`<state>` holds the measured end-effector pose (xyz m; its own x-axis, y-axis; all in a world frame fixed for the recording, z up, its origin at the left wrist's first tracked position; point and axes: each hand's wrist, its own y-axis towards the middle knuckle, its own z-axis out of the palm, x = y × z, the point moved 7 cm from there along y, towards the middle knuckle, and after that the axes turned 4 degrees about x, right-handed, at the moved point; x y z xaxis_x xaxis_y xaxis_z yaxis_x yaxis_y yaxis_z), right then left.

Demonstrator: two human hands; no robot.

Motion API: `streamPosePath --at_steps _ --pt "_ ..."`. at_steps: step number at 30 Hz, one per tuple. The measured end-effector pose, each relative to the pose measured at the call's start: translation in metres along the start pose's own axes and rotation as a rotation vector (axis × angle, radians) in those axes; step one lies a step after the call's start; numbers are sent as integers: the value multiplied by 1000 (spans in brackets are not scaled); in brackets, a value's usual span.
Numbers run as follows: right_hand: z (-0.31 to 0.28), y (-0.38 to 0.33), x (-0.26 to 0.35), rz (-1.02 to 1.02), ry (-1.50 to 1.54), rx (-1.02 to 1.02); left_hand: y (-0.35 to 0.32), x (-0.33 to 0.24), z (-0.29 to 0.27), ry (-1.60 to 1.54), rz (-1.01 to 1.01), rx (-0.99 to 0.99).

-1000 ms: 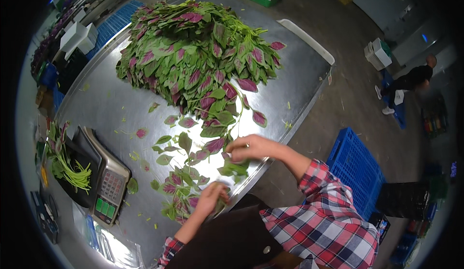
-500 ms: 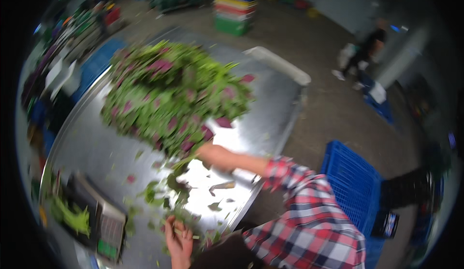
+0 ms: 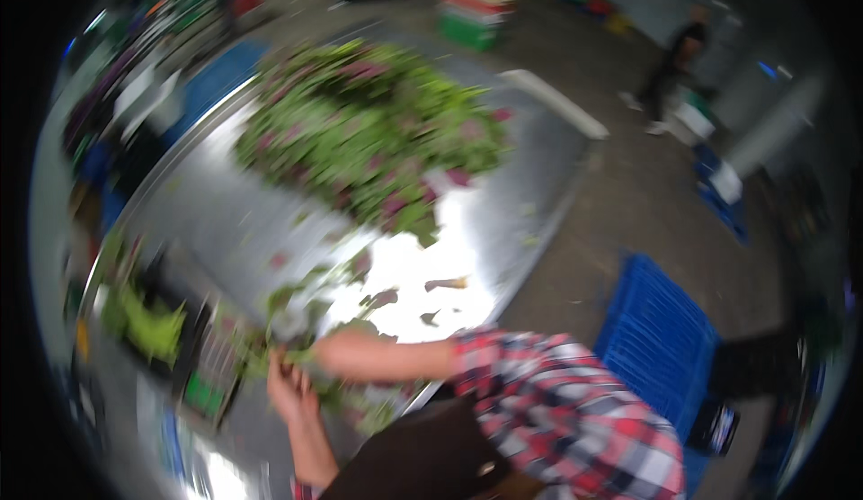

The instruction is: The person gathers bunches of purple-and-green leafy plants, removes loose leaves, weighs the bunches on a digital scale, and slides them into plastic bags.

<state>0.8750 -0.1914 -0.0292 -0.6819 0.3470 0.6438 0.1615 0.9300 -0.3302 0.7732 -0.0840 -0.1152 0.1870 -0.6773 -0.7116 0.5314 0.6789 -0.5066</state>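
Your left hand pinches green-and-purple leafy stems at eight o'clock: probably light, bruisable; grip low. Your right hand: can't tell.

The desk is smooth metal, glossy with white glare toward its near right edge and duller gray toward the left. The leafy heap on its far side looks rough and mostly matt. At right, the blue crate is latticed plastic. The plaid sleeve is matt cloth; the floor looks dull.
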Motion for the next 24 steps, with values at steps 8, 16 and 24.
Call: streamPosePath --at_steps 8,16,24 --pt "35 -36 -24 180 -808 -280 49 -68 -149 -143 -67 8" --pt "165 55 104 69 504 -61 10 -44 -151 -419 -259 334" --pt "221 68 91 257 796 98 -20 -23 -188 -575 -305 354"
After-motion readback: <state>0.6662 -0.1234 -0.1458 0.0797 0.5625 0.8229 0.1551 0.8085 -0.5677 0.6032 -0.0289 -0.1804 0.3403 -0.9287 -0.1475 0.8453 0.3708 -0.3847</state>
